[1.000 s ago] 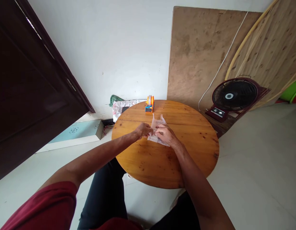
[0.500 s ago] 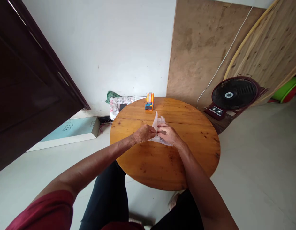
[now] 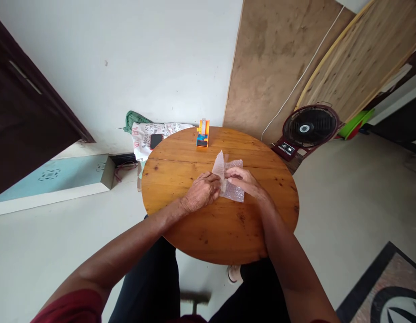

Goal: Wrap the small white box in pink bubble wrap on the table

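"How does the bubble wrap look?"
"Clear and crinkled, on the desk, its left side raised."
"And grip?"
"The left hand is curled closed on that raised side; the right hand is half-bent against the wrap, pinch unclear."
"Changed since earlier?"
"Fingertips sit farther apart."
"Around?"
"Tape dispenser behind, fan beyond; fingers hide the wrap's middle."

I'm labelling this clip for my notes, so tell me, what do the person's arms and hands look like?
The left arm and right arm are bare below short, dark red sleeves; the left sleeve shows well, the right only as a sliver. The left hand and right hand wear no gloves, and no watch shows.
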Demonstrator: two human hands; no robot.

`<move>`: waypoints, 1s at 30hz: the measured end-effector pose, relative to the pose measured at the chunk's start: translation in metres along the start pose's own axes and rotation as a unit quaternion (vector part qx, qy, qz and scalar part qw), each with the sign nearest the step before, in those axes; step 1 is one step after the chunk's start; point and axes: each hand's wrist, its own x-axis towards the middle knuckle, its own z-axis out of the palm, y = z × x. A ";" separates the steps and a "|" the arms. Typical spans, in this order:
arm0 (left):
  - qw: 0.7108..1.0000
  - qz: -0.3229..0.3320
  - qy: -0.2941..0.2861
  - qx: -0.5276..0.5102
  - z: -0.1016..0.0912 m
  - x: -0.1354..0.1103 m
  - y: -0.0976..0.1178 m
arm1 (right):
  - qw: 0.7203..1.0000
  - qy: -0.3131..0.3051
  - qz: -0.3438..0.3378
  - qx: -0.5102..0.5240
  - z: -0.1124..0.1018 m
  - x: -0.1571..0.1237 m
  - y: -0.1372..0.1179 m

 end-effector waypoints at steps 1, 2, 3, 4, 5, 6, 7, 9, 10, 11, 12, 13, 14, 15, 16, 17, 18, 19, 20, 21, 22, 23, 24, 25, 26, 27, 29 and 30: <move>1.000 0.006 0.009 -0.002 0.003 -0.001 -0.001 | 1.000 0.008 0.006 -0.009 -0.001 0.000 -0.002; 1.000 0.011 0.020 -0.005 0.006 -0.002 -0.002 | 1.000 0.017 0.013 -0.023 -0.002 0.000 -0.005; 0.999 0.012 0.031 -0.010 0.008 -0.003 -0.002 | 0.999 0.024 0.022 -0.040 -0.002 -0.001 -0.009; 0.999 0.012 0.042 -0.015 0.011 -0.004 -0.002 | 0.997 0.030 0.032 -0.060 -0.002 -0.003 -0.012; 0.998 0.012 0.052 -0.023 0.013 -0.005 -0.003 | 0.995 0.034 0.042 -0.080 -0.001 -0.006 -0.015; 0.998 0.012 0.059 -0.031 0.015 -0.005 -0.003 | 0.993 0.040 0.050 -0.098 -0.001 -0.009 -0.017; 0.997 0.014 0.064 -0.040 0.017 -0.005 -0.003 | 0.991 0.048 0.057 -0.115 0.001 -0.012 -0.018; 0.996 0.025 0.071 -0.054 0.020 -0.004 -0.004 | 0.985 0.069 0.072 -0.142 0.005 -0.021 -0.018; 0.995 0.032 0.073 -0.060 0.021 -0.004 -0.005 | 0.981 0.083 0.083 -0.153 0.007 -0.025 -0.017; 0.994 0.037 0.075 -0.064 0.022 -0.004 -0.006 | 0.977 0.098 0.097 -0.165 0.010 -0.029 -0.015; 0.994 0.041 0.077 -0.068 0.022 -0.004 -0.006 | 0.971 0.119 0.111 -0.178 0.014 -0.034 -0.013; 0.994 0.044 0.078 -0.071 0.022 -0.003 -0.007 | 0.962 0.147 0.120 -0.194 0.018 -0.037 -0.011; 0.993 0.046 0.079 -0.073 0.023 -0.004 -0.007 | 0.953 0.183 0.125 -0.206 0.022 -0.041 -0.009; 0.993 0.047 0.081 -0.075 0.023 -0.004 -0.007 | 0.943 0.223 0.125 -0.213 0.027 -0.043 -0.008; 0.993 0.048 0.082 -0.076 0.022 -0.004 -0.007 | 0.933 0.260 0.122 -0.214 0.031 -0.045 -0.006; 0.992 0.049 0.083 -0.077 0.022 -0.004 -0.007 | 0.927 0.288 0.121 -0.208 0.035 -0.047 -0.005; 0.992 0.051 0.084 -0.078 0.022 -0.004 -0.007 | 0.926 0.302 0.126 -0.190 0.039 -0.048 -0.003; 0.992 0.052 0.084 -0.078 0.022 -0.004 -0.006 | 0.929 0.301 0.136 -0.165 0.043 -0.048 -0.002; 0.992 0.053 0.083 -0.078 0.021 -0.004 -0.006 | 0.934 0.293 0.148 -0.140 0.046 -0.048 -0.001; 0.992 0.055 0.083 -0.078 0.021 -0.005 -0.006 | 0.939 0.282 0.158 -0.118 0.048 -0.047 -0.001; 0.992 0.056 0.081 -0.078 0.021 -0.005 -0.005 | 0.943 0.271 0.165 -0.103 0.050 -0.046 0.000; 0.992 0.056 0.080 -0.078 0.020 -0.005 -0.005 | 0.944 0.266 0.168 -0.096 0.051 -0.044 -0.001; 0.992 0.055 0.078 -0.078 0.020 -0.005 -0.005 | 0.945 0.264 0.167 -0.097 0.052 -0.043 -0.001; 0.993 0.053 0.075 -0.078 0.019 -0.005 -0.005 | 0.945 0.264 0.162 -0.104 0.052 -0.041 -0.002; 0.993 0.050 0.072 -0.077 0.019 -0.005 -0.004 | 0.945 0.265 0.155 -0.112 0.052 -0.040 -0.003; 0.994 0.047 0.068 -0.078 0.019 -0.005 -0.004 | 0.946 0.264 0.146 -0.120 0.051 -0.039 -0.005; 0.994 0.042 0.060 -0.079 0.019 -0.005 -0.005 | 0.946 0.261 0.134 -0.138 0.050 -0.038 -0.007; 0.994 0.042 0.057 -0.081 0.018 -0.005 -0.005 | 0.946 0.257 0.134 -0.145 0.049 -0.039 -0.007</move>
